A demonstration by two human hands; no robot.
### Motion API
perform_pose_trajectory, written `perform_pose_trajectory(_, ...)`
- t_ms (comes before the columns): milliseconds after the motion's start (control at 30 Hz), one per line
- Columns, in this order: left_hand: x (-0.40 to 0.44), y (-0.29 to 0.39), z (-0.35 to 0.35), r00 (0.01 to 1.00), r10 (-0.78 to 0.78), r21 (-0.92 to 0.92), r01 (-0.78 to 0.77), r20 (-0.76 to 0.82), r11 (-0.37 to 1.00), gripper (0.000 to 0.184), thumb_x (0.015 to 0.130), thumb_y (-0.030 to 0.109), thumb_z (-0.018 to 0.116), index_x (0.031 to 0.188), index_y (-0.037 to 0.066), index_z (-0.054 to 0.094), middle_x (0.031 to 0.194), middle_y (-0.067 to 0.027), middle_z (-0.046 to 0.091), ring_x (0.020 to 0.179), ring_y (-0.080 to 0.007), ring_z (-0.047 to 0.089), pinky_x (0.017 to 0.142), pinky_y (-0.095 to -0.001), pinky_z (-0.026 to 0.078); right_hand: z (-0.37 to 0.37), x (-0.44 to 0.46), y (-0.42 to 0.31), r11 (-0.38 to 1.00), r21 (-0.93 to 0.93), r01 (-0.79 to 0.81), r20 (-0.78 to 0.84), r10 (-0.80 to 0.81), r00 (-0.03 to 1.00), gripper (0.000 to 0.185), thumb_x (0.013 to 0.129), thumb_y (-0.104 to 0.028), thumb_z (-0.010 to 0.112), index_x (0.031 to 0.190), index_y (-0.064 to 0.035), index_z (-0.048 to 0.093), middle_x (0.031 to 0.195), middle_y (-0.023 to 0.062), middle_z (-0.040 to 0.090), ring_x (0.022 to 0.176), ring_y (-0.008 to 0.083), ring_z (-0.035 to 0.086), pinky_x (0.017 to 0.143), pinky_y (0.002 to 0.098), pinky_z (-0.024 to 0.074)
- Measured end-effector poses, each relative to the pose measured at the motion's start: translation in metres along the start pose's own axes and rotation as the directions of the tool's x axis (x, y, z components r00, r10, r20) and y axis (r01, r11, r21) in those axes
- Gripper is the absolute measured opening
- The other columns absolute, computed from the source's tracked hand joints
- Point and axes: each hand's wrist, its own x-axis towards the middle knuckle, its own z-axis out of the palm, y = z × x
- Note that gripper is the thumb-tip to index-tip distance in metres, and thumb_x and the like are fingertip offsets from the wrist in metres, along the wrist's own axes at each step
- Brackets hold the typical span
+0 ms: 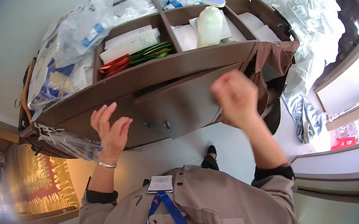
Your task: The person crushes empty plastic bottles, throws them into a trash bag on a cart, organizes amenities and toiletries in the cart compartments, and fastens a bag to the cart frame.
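A brown cart with a divided top tray stands in front of me. My left hand is raised before the cart's lower left front, its fingers apart and holding nothing. My right hand hangs in front of the cart's right side, blurred, with its fingers curled in; whether anything is inside cannot be made out. Behind it, a cart door stands slightly ajar. In the tray are a white pump bottle, white boxes and red and green packets.
Clear plastic bags lie at the cart's left end. A brown cloth bag hangs on its right end, beside a heap of white bags. A grey cloth and a red stool are at the right.
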Motion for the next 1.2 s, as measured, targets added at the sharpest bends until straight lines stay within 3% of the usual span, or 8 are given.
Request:
perform_pose_trajectory(67, 0.034, 0.013, 0.002, 0.998, -0.037, -0.020, 0.036, -0.059, 0.999, 0.010, 0.079, 0.015, 0.074, 0.083, 0.010, 0.065, 0.124, -0.0116, 0.057, 0.118, -0.0314, 0.047, 0.100, -0.0473, 0.035, -0.032, 0.049, 0.033, 0.969, -0.002, -0.246, 0.023, 0.246, 0.969, 0.028, 0.081, -0.017, 0.072, 0.104, -0.0030, 0.062, 0.099, 0.0088, 0.062, 0.087, 0.0195, 0.062, 0.073, 0.0314, 0.0500)
perform_pose_trajectory(200, 0.107, 0.030, 0.012, 0.996, -0.049, -0.084, 0.043, -0.080, 0.996, 0.012, 0.081, 0.015, 0.071, 0.080, 0.007, 0.062, 0.125, -0.0102, 0.056, 0.114, -0.0312, 0.050, 0.099, -0.0440, 0.036, -0.019, 0.116, 0.095, 0.938, 0.290, -0.188, 0.284, 0.103, 0.953, 0.070, 0.077, -0.026, 0.078, 0.136, -0.0080, 0.043, 0.137, 0.0130, 0.045, 0.121, 0.0192, 0.048, 0.098, 0.0381, 0.0417)
perform_pose_trajectory(333, 0.175, 0.041, 0.033, 0.978, -0.113, -0.107, 0.133, 0.173, 0.985, 0.015, 0.082, 0.016, 0.070, 0.087, 0.004, 0.062, 0.124, -0.0121, 0.056, 0.113, -0.0314, 0.052, 0.099, -0.0415, 0.037, 0.011, 0.161, 0.109, 0.898, 0.345, -0.273, 0.640, -0.012, 0.768, 0.064, 0.075, -0.032, 0.080, 0.125, -0.0053, 0.051, 0.110, 0.0127, 0.064, 0.102, 0.0252, 0.062, 0.089, 0.0359, 0.0477)
perform_pose_trajectory(433, 0.208, 0.034, 0.044, 0.964, -0.207, -0.126, 0.229, 0.167, 0.965, 0.022, 0.081, 0.017, 0.070, 0.099, 0.006, 0.064, 0.131, -0.0123, 0.052, 0.119, -0.0325, 0.048, 0.100, -0.0421, 0.036, 0.014, 0.163, 0.096, 0.915, 0.388, -0.109, 0.543, -0.132, 0.829, 0.055, 0.071, -0.042, 0.079, 0.097, -0.0009, 0.054, 0.093, 0.0246, 0.063, 0.093, 0.0428, 0.061, 0.080, 0.0445, 0.0493)
perform_pose_trajectory(633, 0.254, -0.041, 0.029, 0.995, -0.092, 0.625, 0.052, 0.032, 0.779, 0.062, 0.078, 0.021, 0.075, 0.134, 0.016, 0.051, 0.146, -0.0151, 0.037, 0.133, -0.0342, 0.035, 0.106, -0.0479, 0.033, 0.000, 0.176, 0.132, 0.811, 0.537, -0.234, 0.702, -0.276, 0.656, 0.057, 0.076, -0.028, 0.079, 0.118, -0.0017, 0.050, 0.102, 0.0226, 0.065, 0.097, 0.0389, 0.063, 0.086, 0.0447, 0.0492)
perform_pose_trajectory(900, 0.256, -0.172, 0.069, 0.806, -0.526, 0.704, 0.205, 0.273, 0.680, 0.094, 0.069, 0.042, 0.080, 0.147, 0.019, 0.033, 0.141, -0.0172, 0.044, 0.121, -0.0402, 0.050, 0.093, -0.0499, 0.045, -0.020, 0.238, 0.134, 0.960, 0.256, -0.113, 0.943, -0.222, 0.246, 0.054, 0.077, -0.001, 0.074, 0.127, -0.0031, 0.053, 0.116, 0.0120, 0.063, 0.109, 0.0262, 0.059, 0.095, 0.0371, 0.0471)
perform_pose_trajectory(933, 0.254, -0.185, 0.068, 0.640, -0.701, 0.736, 0.301, 0.315, 0.606, 0.093, 0.068, 0.046, 0.079, 0.145, 0.015, 0.037, 0.133, -0.0198, 0.053, 0.115, -0.0397, 0.056, 0.090, -0.0478, 0.048, -0.017, 0.248, 0.135, 0.960, 0.258, -0.107, 0.943, -0.226, 0.245, 0.054, 0.077, -0.001, 0.074, 0.127, -0.0031, 0.053, 0.116, 0.0120, 0.063, 0.109, 0.0262, 0.059, 0.095, 0.0371, 0.0471)
perform_pose_trajectory(1200, 0.245, -0.277, 0.003, 0.614, -0.790, 0.586, 0.640, 0.000, 0.498, 0.068, 0.080, 0.054, 0.064, 0.125, 0.004, 0.057, 0.113, -0.0218, 0.065, 0.106, -0.0369, 0.062, 0.089, -0.0407, 0.048, 0.070, 0.333, 0.190, 0.977, 0.096, 0.191, 0.744, -0.198, 0.639, 0.041, 0.084, 0.002, 0.062, 0.124, -0.0061, 0.059, 0.114, 0.0117, 0.063, 0.101, 0.0223, 0.062, 0.085, 0.0332, 0.0517)
